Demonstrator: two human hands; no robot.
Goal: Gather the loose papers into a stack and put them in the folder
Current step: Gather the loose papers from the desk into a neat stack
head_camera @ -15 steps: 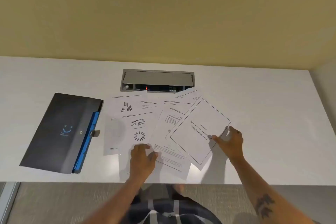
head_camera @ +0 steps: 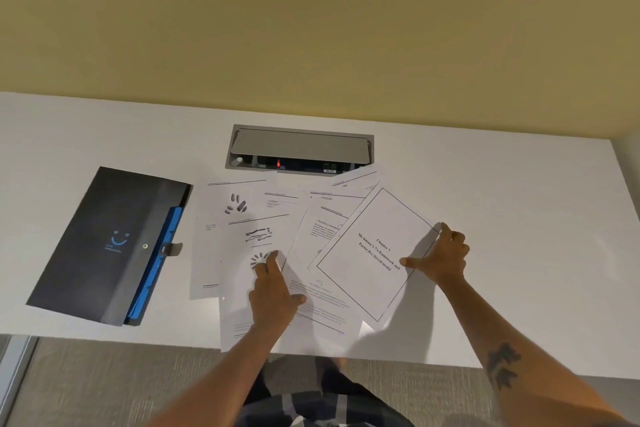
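Several loose printed sheets lie fanned and overlapping on the white desk. On top at the right is a bordered title sheet reading "Chapter 3", tilted. My right hand grips its right edge, thumb on top and fingers at the corner. My left hand lies flat on a sheet with a circular diagram, fingertips pressing down. A dark folder with a blue inner edge and a small clasp lies to the left of the papers, apart from both hands.
A recessed grey power box sits in the desk just beyond the papers. The desk's front edge runs close under the lowest sheets, which overhang it slightly. A yellow wall stands behind the desk.
Both hands have slid a little away from me. The left fingertips now reach the circular diagram; the right fingers now reach the title sheet's right corner. The papers have barely shifted.
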